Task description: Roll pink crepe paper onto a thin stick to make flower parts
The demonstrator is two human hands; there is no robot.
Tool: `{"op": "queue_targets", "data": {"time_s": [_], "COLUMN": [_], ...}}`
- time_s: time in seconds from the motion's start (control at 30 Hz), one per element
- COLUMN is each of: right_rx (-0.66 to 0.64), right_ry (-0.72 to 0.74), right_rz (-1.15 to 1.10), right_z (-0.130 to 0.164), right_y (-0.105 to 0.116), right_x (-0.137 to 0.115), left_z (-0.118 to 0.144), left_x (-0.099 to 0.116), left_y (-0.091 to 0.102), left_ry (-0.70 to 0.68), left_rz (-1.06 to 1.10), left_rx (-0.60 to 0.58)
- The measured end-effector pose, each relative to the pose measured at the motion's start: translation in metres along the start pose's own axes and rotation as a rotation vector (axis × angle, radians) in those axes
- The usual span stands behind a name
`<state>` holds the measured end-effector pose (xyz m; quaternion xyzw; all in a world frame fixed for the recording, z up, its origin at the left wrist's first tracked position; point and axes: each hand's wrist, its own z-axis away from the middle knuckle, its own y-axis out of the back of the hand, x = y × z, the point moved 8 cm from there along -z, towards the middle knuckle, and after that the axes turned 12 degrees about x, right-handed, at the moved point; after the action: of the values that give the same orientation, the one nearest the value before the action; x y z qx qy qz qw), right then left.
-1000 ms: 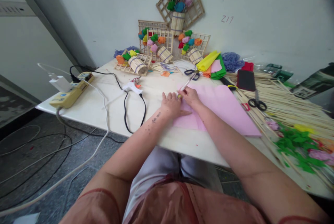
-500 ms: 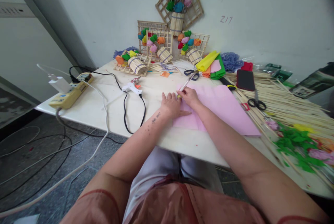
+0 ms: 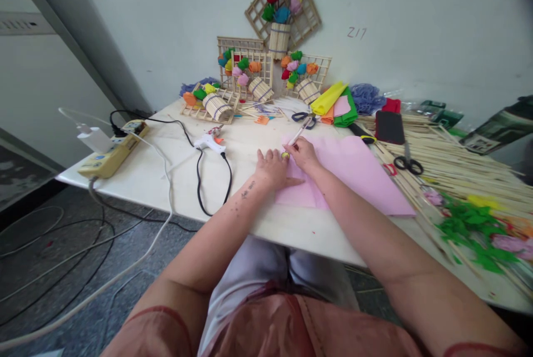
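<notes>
While the left hand lies flat, grip loose, on thin pink paper on the smooth surface, the right hand pinches one skinny pen. Farther back are four round stick pots; two scissors have loopy black handles.

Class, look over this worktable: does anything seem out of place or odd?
Yes: the white cable hangs over the front edge of the table to the floor, where it could snag. At the right, green paper pieces lie jumbled among wooden sticks, looking untidy.
</notes>
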<state>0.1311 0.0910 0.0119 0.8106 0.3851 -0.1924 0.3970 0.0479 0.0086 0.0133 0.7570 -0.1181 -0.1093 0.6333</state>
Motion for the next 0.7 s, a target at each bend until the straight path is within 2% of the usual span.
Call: {"op": "queue_targets", "data": {"time_s": [0.7], "right_rx": [-0.012], "right_ry": [-0.001], "right_rz": [0.015], "right_z": [-0.0005], "right_y": [0.0009], "right_x": [-0.0001], "left_z": [-0.0003], "left_x": [0.0005], "left_y": [0.0018], "left_ry": [-0.005], "left_rz": [-0.002], "left_rx": [0.029]}}
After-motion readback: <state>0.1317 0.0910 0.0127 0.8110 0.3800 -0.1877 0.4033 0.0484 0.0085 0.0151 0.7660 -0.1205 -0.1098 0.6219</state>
